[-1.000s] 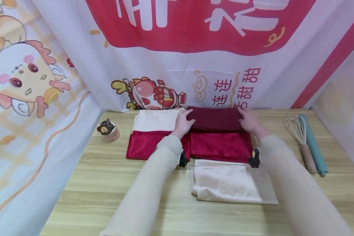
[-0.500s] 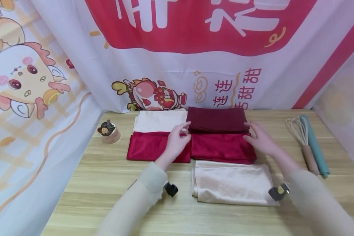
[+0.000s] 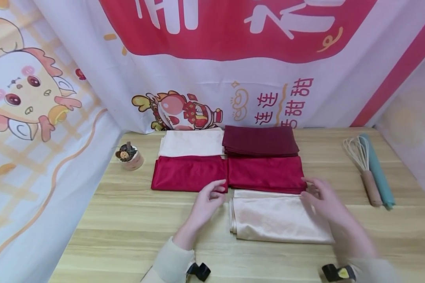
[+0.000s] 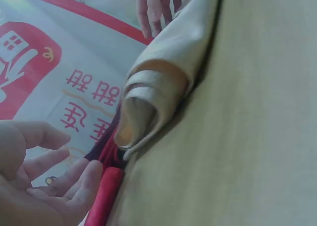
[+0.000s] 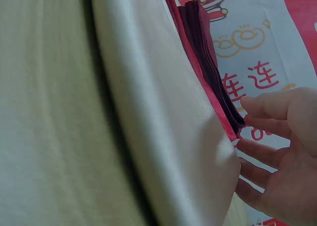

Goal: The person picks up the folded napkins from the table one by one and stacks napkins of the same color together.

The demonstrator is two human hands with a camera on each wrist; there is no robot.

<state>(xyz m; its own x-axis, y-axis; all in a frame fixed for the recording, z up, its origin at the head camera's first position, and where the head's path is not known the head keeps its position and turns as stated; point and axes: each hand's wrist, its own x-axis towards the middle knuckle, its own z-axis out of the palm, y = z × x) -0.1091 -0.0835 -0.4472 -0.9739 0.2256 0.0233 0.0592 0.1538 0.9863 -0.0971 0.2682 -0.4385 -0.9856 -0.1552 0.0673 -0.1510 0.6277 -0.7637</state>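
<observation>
Folded cloths lie in a block on the wooden table: a white one, a dark maroon one, and two crimson ones. Nearest the person is a champagne-coloured satin cloth, its rolled folds showing in the left wrist view. My left hand, fingers loosely bent and holding nothing, hovers left of the champagne cloth. By that cloth's far right corner is my right hand, its fingers relaxed; whether they touch the cloth I cannot tell.
A small decorated pot stands at the table's left. On the right lie a whisk with a wooden handle and a teal rolled item. A printed curtain hangs behind the table.
Both hands have left the dark maroon cloth and drawn back toward the person, down to the champagne cloth. The maroon cloth stays at the back. The head view has shifted slightly.
</observation>
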